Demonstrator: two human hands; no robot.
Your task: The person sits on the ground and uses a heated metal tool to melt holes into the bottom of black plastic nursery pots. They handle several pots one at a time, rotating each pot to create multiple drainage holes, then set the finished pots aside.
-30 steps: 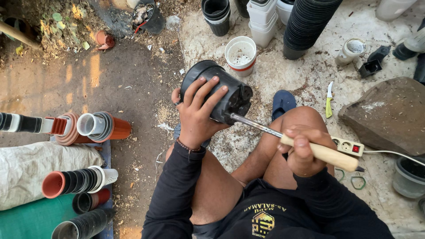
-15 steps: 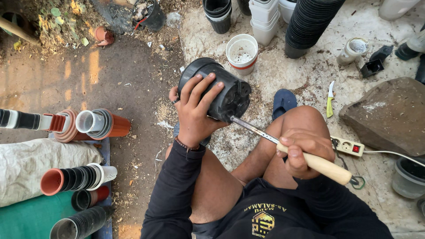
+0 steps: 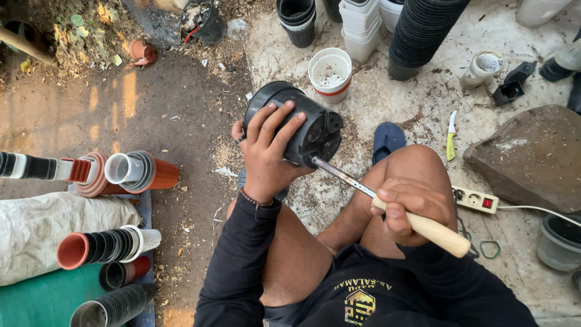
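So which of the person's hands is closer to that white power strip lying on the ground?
The right. The right hand holds the wooden-handled tool just beside the power strip. The left hand is farther off, on the black pot.

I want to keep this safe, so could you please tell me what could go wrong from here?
The tool's metal tip presses the black pot's base close to the left hand; a slip could catch the fingers. The shaft passes over the bare knee, which it might touch. The power strip and cord lie by the leg, easy to snag.
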